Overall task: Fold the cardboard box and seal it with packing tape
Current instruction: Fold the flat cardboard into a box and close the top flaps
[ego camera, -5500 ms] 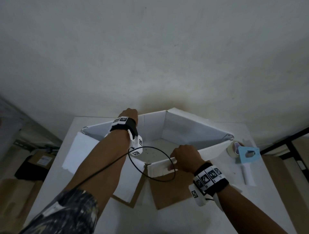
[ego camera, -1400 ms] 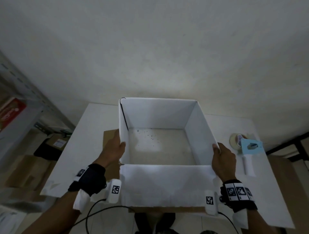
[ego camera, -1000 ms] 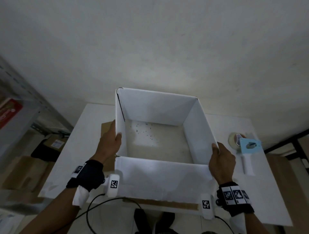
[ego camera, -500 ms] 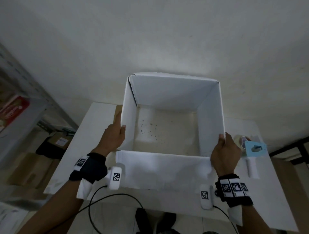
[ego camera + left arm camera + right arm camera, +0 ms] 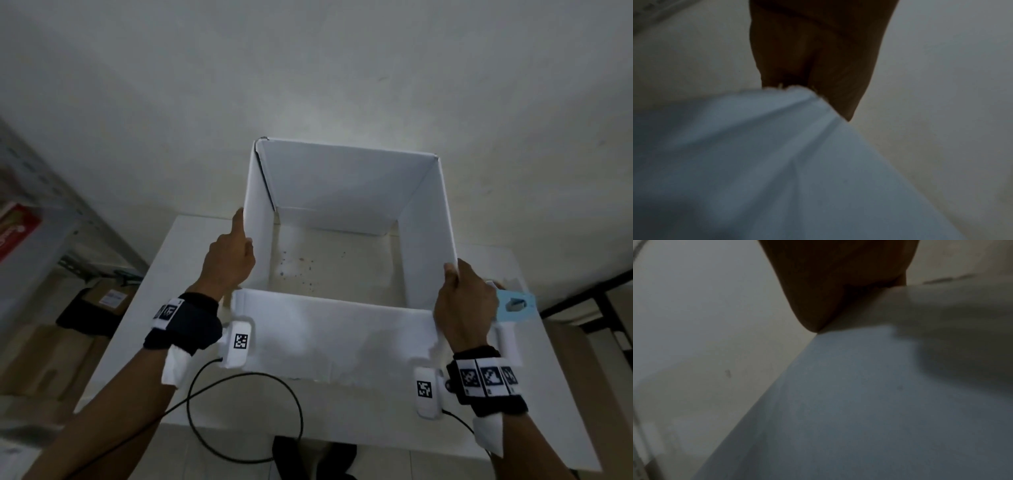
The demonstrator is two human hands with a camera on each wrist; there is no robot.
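The light, flimsy cardboard box (image 5: 346, 236), squared open above the worktop (image 5: 376, 428), is gripped at opposite side walls by the left hand (image 5: 229, 260) and right hand (image 5: 466, 305), best kept near corners.

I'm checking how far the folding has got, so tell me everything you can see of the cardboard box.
The cardboard box is white, opened into a square tube with four upright walls. Through its open top the speckled table shows, so no bottom flaps are folded in yet. The near wall faces the camera, its lower edge blurred. The left hand grips the left wall near the front corner, index finger straight along the outside. The right hand grips the front right corner. No tape is visible on it.
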